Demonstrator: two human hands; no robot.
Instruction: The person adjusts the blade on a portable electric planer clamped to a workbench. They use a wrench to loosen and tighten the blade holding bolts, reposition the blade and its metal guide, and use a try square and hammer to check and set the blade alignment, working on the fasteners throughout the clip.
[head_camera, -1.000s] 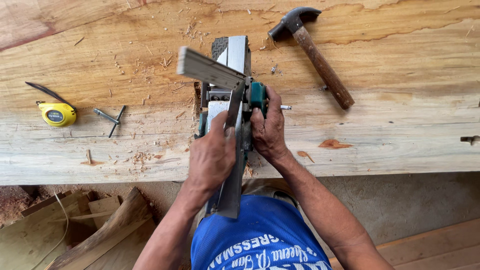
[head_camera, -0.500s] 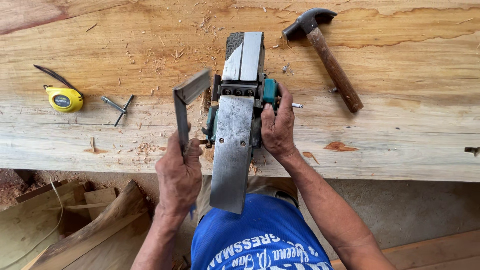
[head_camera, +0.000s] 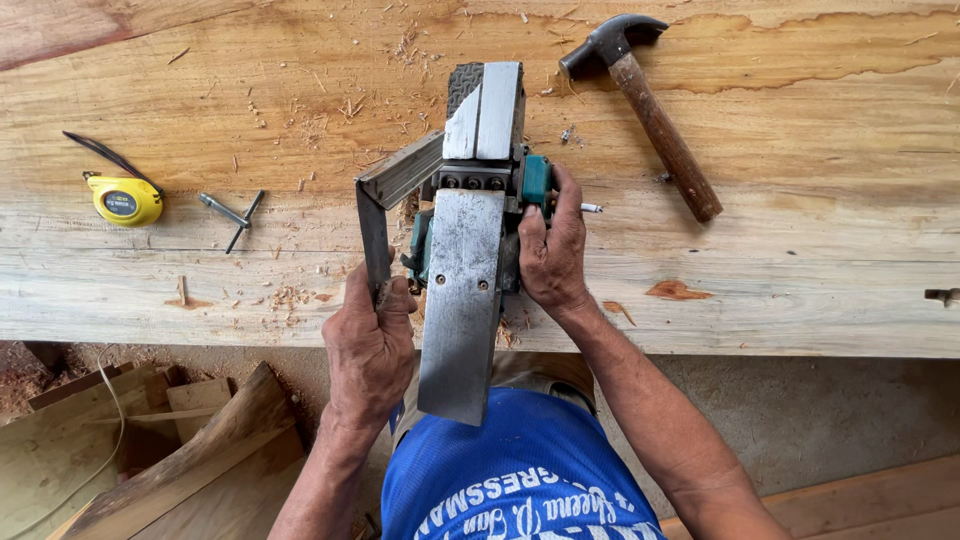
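An electric planer (head_camera: 470, 240) lies upside down on a wide wooden plank (head_camera: 800, 250), its grey metal sole facing up and its near end jutting past the plank's edge. The right hand (head_camera: 552, 255) is closed around the planer's teal side. The left hand (head_camera: 368, 340) grips an L-shaped metal square (head_camera: 385, 200) held against the sole. A claw hammer (head_camera: 645, 95) lies to the right; a yellow tape measure (head_camera: 124, 199) and a small T-shaped wrench (head_camera: 232, 213) lie to the left.

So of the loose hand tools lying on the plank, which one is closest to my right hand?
The hammer, lying just up and right of your right hand. The yellow tape measure and small T-shaped key lie far off, beyond the left hand.
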